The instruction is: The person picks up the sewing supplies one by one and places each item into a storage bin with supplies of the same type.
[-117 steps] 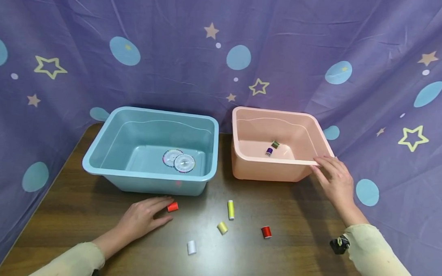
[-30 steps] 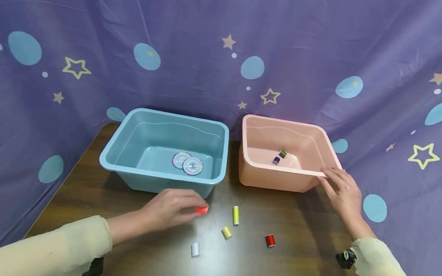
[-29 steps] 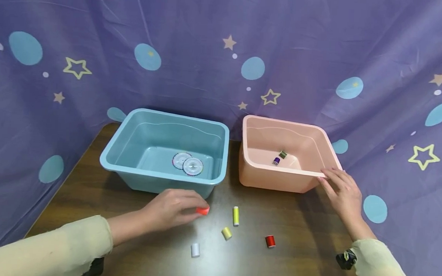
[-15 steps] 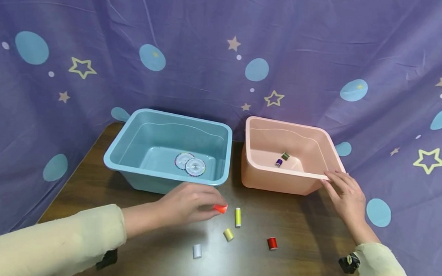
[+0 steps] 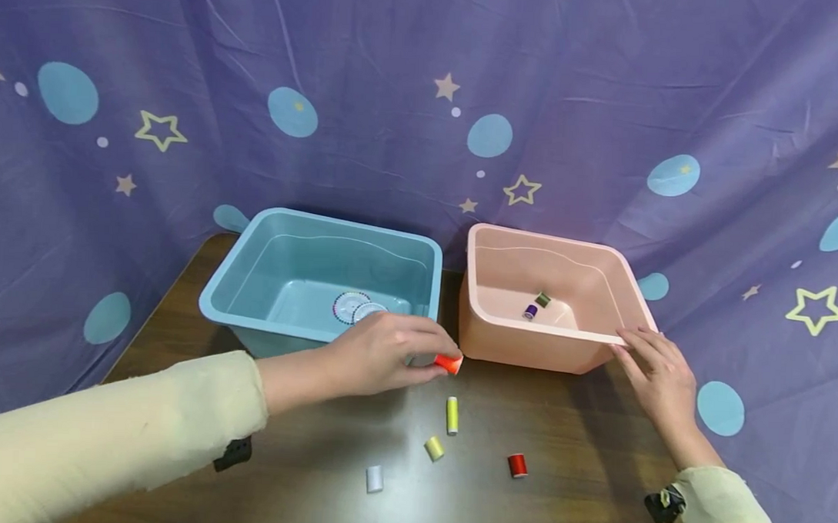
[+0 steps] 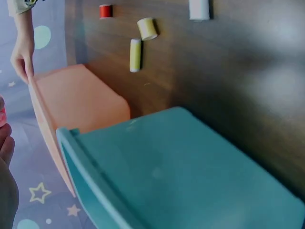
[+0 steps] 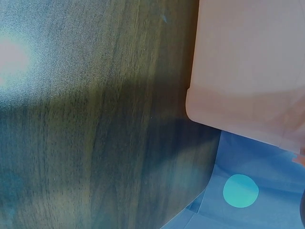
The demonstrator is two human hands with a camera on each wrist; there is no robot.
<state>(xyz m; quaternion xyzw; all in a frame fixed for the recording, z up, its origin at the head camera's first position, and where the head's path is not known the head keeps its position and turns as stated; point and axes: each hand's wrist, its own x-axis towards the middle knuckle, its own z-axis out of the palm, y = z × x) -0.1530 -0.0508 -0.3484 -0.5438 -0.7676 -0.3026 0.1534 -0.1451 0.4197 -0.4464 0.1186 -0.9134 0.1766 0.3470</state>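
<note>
In the head view my left hand [image 5: 395, 353] pinches an orange-red spool of thread [image 5: 448, 363] between thumb and fingertips. It is raised off the table, in front of the blue bin [image 5: 319, 334] and just left of the pink bin [image 5: 527, 350]. My right hand [image 5: 660, 378] grips the pink bin's front right corner, fingers over the rim and thumb outside. Inside the pink bin lie a purple spool [image 5: 530, 311] and a green spool [image 5: 543, 299]. The blue bin contains two pin wheels [image 5: 350, 307], one partly covered by my left hand.
On the wooden table [image 5: 577, 482] lie a neon yellow spool [image 5: 452, 416], a pale yellow spool [image 5: 434, 448], a white spool [image 5: 374, 479] and a red spool [image 5: 517, 465]. A purple patterned curtain [image 5: 368, 136] hangs behind the bins.
My left hand has picked the orange-red spool up from the table by the blue bin and carried it right and upward. The right hand stays at the pink bin's rim.
</note>
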